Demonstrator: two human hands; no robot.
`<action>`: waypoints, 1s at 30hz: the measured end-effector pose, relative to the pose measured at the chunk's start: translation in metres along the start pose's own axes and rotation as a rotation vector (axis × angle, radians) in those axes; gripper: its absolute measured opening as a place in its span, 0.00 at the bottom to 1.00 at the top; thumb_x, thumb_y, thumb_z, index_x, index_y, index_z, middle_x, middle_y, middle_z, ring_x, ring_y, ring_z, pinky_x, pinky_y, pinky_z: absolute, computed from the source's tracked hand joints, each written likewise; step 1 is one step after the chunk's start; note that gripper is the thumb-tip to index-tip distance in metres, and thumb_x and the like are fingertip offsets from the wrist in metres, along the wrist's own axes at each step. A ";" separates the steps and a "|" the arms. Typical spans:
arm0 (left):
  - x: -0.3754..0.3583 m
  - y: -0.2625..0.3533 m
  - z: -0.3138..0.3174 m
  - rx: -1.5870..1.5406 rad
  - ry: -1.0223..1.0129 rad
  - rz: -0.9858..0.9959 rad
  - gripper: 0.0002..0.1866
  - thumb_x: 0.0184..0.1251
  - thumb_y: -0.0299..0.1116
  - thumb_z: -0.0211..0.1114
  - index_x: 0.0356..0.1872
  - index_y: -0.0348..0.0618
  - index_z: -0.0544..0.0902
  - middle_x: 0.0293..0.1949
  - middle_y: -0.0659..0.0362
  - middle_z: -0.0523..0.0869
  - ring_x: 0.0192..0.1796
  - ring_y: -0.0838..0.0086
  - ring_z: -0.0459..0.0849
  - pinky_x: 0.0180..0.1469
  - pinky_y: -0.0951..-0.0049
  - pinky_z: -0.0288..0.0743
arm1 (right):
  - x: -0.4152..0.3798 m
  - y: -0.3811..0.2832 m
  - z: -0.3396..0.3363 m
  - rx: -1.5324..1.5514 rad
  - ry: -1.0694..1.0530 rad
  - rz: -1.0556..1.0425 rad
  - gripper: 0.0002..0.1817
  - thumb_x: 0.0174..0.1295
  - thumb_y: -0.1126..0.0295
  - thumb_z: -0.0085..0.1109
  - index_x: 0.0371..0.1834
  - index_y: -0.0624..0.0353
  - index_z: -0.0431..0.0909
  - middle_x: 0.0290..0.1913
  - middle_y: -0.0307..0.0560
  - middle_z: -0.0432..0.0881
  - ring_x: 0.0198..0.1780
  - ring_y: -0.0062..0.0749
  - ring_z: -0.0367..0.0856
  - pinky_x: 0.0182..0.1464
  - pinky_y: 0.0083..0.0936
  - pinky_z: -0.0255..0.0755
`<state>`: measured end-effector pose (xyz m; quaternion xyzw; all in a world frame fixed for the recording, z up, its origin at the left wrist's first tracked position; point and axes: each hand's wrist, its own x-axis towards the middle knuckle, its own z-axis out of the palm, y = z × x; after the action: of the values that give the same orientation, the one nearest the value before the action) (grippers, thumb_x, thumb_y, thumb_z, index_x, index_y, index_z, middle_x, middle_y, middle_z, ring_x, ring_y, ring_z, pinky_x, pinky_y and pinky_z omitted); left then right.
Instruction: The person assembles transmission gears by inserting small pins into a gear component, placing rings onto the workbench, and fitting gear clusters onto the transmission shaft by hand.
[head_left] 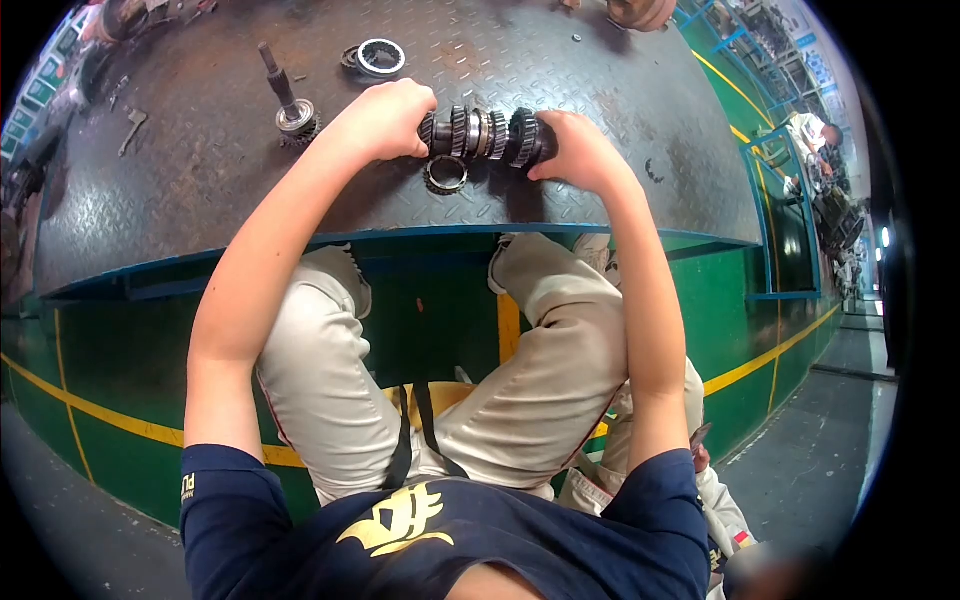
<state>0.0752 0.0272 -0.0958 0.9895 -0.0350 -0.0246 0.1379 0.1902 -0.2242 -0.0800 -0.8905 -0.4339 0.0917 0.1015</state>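
Observation:
A dark gear shaft (478, 133) with several toothed gears lies crosswise at the near part of the metal table. My left hand (392, 118) is wrapped round its left end, and my right hand (575, 150) grips the right end beside a large dark gear (522, 137). Just below the shaft, nearer to me, a toothed ring (446, 175) lies on the table. The fingertips of both hands are partly hidden behind the shaft's ends.
On the table (200, 190), a pinion shaft (285, 95) stands at the left, with a pale ring (381, 57) behind. A small tool (132, 131) lies far left. The blue table edge runs above my knees. Another person (812, 140) is at the far right.

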 end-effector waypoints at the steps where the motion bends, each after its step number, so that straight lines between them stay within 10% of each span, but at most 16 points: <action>1: -0.001 0.001 -0.001 0.025 -0.010 0.000 0.27 0.45 0.33 0.78 0.51 0.35 0.85 0.46 0.41 0.86 0.54 0.51 0.85 0.59 0.59 0.77 | 0.001 0.001 0.000 -0.005 -0.005 0.006 0.39 0.34 0.69 0.80 0.56 0.66 0.80 0.51 0.61 0.84 0.57 0.56 0.80 0.61 0.40 0.73; 20: 0.000 -0.006 0.008 0.014 -0.005 0.007 0.30 0.47 0.36 0.77 0.55 0.36 0.83 0.49 0.44 0.86 0.57 0.52 0.83 0.62 0.59 0.76 | -0.006 0.024 0.008 0.131 0.047 -0.075 0.42 0.37 0.70 0.79 0.62 0.60 0.75 0.57 0.56 0.81 0.62 0.50 0.77 0.66 0.37 0.69; 26: 0.001 -0.009 0.013 0.015 0.161 0.106 0.20 0.46 0.35 0.78 0.40 0.34 0.86 0.41 0.42 0.87 0.47 0.50 0.87 0.51 0.58 0.82 | -0.005 0.018 0.002 0.144 -0.024 0.011 0.44 0.37 0.72 0.79 0.65 0.62 0.73 0.58 0.58 0.81 0.62 0.52 0.77 0.67 0.39 0.69; 30: 0.001 -0.004 0.006 0.008 -0.001 0.011 0.29 0.47 0.36 0.77 0.54 0.35 0.84 0.48 0.44 0.86 0.56 0.51 0.82 0.62 0.59 0.75 | -0.004 0.013 0.001 0.141 0.003 -0.004 0.42 0.36 0.72 0.78 0.62 0.64 0.75 0.53 0.60 0.83 0.58 0.53 0.79 0.64 0.38 0.71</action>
<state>0.0762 0.0294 -0.1023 0.9899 -0.0405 -0.0244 0.1338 0.1973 -0.2356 -0.0839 -0.8804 -0.4280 0.1203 0.1647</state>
